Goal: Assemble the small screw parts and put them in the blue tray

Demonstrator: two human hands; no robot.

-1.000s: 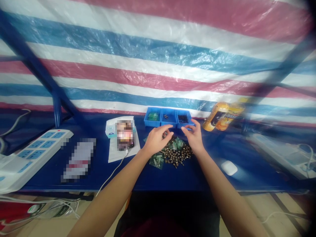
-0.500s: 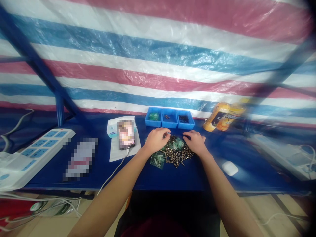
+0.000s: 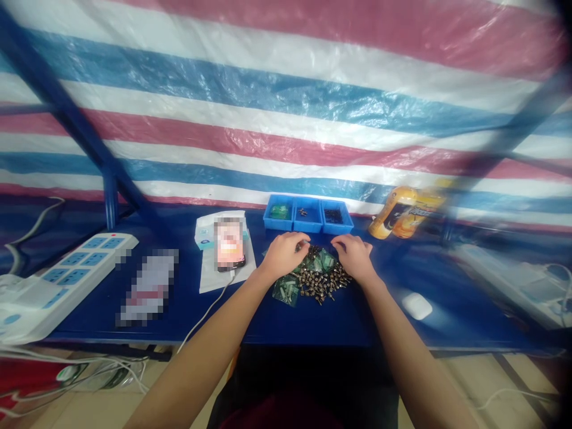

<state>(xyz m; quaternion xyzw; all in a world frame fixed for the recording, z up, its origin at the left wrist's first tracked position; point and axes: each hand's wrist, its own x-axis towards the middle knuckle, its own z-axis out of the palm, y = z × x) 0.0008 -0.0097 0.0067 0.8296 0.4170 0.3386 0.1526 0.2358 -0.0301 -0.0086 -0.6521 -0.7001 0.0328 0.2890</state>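
Metal pcs (image 3: 319, 285) btwn L hand (image 3: 286, 251), R hand (image 3: 355, 257) (mostly bodyward); grips curled, can't tell if holding.

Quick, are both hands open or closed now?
Left hand: fingers curled near small brownish metal parts; grip can't be told.
Right hand: curled too; grip can't be told.

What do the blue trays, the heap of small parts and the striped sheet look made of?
Blue trays: probably moulded plastic, semi-gloss, from the smooth, evenly coloured walls. Heap of small parts: likely metal, shiny, given its brassy glints; any plating is unclear. Striped sheet: seemingly thin plastic, glossy, with bright highlights along its wrinkles.
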